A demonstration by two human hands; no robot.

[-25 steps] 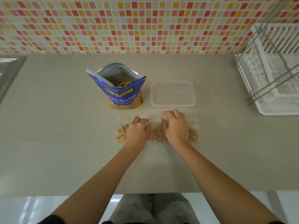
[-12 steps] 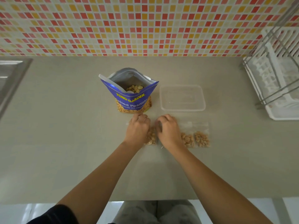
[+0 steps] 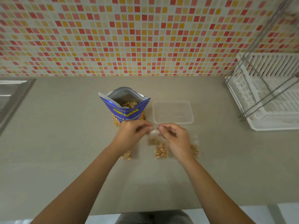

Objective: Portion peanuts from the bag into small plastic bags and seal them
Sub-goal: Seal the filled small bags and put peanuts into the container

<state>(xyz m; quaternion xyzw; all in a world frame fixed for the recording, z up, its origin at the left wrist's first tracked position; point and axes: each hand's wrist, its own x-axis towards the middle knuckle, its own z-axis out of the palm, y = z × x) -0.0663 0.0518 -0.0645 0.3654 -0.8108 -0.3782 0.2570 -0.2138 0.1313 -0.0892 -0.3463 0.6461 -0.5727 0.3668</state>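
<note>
A small clear bag (image 3: 154,135) with peanuts is held raised just above the tabletop (image 3: 64,151), in front of the open peanut bag (image 3: 125,105). Its top edge is pinched between the left hand (image 3: 131,135) and the right hand (image 3: 175,137); each grip is closed on that edge, thumb against forefinger. The bag itself is blurred, so whether the seal strip is closed cannot be told.

Risks, as judged: the strip could be pressed out of line, or a peanut caught in it, leaving a gap. If the bag is tilted before closure, nuts could spill. Three filled bags (image 3: 161,151) lie below the hands and could be knocked by the wrists.

Pose: both forearms are extended forward and converge; the hands are nearly touching, the knuckles turned up, the remaining fingers loosely curled.
</note>
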